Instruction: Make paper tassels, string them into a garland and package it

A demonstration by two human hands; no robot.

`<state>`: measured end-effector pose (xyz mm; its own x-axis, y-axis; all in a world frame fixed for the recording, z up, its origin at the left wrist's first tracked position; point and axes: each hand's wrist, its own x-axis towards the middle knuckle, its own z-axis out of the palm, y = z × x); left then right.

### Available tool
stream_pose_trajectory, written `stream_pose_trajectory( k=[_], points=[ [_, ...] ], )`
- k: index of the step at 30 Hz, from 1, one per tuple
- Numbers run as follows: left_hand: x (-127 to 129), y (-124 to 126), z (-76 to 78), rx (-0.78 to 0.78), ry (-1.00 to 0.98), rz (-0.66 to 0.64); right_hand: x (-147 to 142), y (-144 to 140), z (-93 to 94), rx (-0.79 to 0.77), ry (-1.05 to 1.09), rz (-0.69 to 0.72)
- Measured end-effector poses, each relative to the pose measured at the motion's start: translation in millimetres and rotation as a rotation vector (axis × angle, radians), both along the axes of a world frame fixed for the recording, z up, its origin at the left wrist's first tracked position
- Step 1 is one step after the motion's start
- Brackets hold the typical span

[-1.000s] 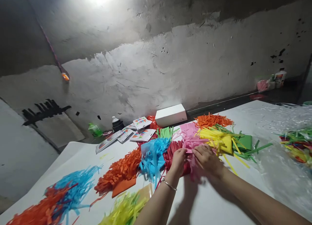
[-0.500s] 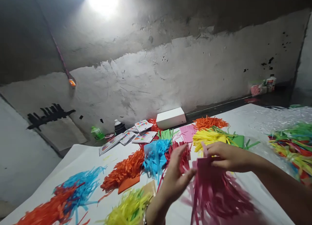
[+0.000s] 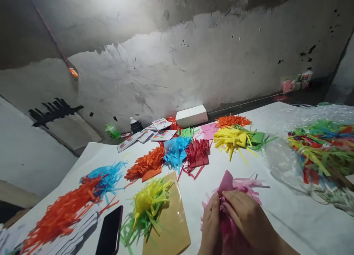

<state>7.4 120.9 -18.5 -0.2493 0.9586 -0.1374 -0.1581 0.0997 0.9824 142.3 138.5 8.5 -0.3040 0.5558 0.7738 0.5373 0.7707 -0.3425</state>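
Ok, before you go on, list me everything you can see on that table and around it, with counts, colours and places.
pink fringed paper: one bundle, pink, near edge, held in both hands
fringed paper bundles: about a dozen; orange, blue, red, yellow, green, pink; spread across the table
phone: one, black, near left
brown sheet: one, tan, under the yellow-green bundle
clear bag of strips: one, mixed colours, right
white box: one, far edge
printed packets: several, white with colour, left of the box
bottles: a few, by the wall, details unclear
table: white covering
left hand: gripping the pink bundle
right hand: fingers closed over it
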Motion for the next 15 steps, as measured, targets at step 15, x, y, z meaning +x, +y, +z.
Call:
stream_pose_trajectory(
  k=[15],
  points=[
    [24.9,-46.4,8.3,0.151,0.132,-0.183,33.1,-35.0,-8.2,-0.646,0.334,-0.024]
  ],
)
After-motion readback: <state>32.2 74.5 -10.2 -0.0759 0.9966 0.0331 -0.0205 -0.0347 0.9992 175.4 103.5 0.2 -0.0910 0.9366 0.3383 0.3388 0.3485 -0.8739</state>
